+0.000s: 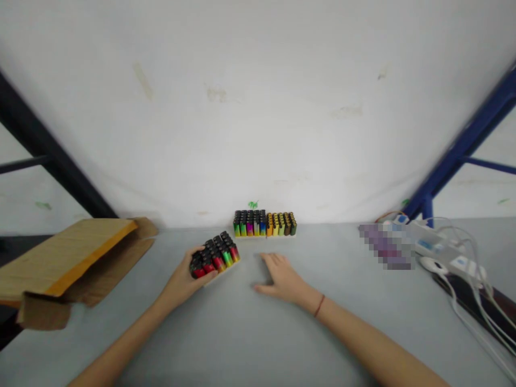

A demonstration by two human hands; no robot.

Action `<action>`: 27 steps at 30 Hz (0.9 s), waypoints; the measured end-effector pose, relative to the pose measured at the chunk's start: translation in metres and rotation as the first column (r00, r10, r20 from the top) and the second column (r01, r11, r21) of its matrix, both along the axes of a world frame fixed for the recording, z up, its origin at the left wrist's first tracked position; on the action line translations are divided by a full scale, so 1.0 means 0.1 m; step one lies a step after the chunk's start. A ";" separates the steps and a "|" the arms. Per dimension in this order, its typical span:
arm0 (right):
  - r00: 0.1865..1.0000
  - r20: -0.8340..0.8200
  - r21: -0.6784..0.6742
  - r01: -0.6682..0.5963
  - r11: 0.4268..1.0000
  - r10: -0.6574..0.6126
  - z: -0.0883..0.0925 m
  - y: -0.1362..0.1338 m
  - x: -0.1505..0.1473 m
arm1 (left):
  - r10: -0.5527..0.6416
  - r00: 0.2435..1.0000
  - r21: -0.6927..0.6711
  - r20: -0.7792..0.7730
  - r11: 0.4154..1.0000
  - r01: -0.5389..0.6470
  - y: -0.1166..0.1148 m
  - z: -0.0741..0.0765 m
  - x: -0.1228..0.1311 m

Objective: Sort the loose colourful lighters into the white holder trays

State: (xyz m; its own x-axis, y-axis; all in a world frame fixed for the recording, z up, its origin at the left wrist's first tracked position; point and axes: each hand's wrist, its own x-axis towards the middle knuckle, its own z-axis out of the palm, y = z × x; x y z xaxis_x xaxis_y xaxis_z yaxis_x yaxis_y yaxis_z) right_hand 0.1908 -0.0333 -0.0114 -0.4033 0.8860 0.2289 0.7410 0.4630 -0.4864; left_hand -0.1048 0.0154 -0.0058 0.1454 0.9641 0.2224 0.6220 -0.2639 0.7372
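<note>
On the grey table (242, 333) close in front of me, my two forearms reach forward, a red cord (319, 305) around the right wrist. My left hand (183, 277) is closed around the near end of a block of lighters (215, 256), black caps up, bodies red, green and yellow. The block sits askew, and I cannot tell whether its far end rests on the table. My right hand (282, 279) lies open and flat on the table just beside it, fingers spread, holding nothing. To the left, an open cardboard box (60, 263) lies on its side. To the right, white power strips (435, 244) and loose cables (463, 301) crowd the edge. Farther back, a second block of lighters (264, 223) stands against the white wall (258, 107).
</note>
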 end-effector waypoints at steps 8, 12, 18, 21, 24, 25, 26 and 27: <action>0.995 -0.084 -0.091 -0.062 0.994 0.054 -0.14 -0.34 0.63 | -0.294 0.949 -0.080 0.114 0.949 0.304 -0.57 -0.02 1.10; 0.984 -0.156 -0.073 0.078 0.994 -0.089 -0.27 -0.47 1.28 | -0.439 0.879 -0.057 0.188 0.888 0.456 -0.48 -0.03 1.81; 0.946 -0.255 -0.043 0.195 0.980 -0.199 -0.24 -0.45 1.91 | -0.537 0.792 -0.001 0.291 0.828 0.561 -0.18 -0.05 2.67; 0.865 -0.432 -0.135 0.217 0.967 -0.255 -0.15 -0.34 2.02 | -0.531 0.735 -0.030 0.422 0.802 0.597 -0.04 -0.05 2.93; 0.778 -0.517 -0.202 0.294 0.934 -0.357 -0.11 -0.25 2.05 | -0.416 0.737 -0.147 0.534 0.812 0.565 0.07 -0.04 3.11; 0.755 -0.525 -0.211 0.332 0.919 -0.393 -0.10 -0.23 2.05 | -0.364 0.752 -0.195 0.549 0.820 0.539 0.09 -0.04 3.16; 0.735 -0.522 -0.220 0.373 0.901 -0.432 -0.09 -0.21 2.04 | -0.315 0.767 -0.233 0.559 0.828 0.510 0.11 -0.03 3.21; 0.718 -0.510 -0.232 0.415 0.880 -0.473 -0.08 -0.19 2.04 | -0.273 0.776 -0.256 0.568 0.838 0.482 0.13 -0.03 3.26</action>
State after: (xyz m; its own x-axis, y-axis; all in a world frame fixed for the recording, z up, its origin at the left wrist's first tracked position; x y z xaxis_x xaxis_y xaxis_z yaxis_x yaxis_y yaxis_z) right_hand 0.3944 -0.0526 -0.0192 0.2059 0.9599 0.1903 0.4526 0.0790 -0.8882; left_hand 0.2213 0.0280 -0.0087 0.4872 0.8733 0.0095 0.0562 -0.0422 0.9975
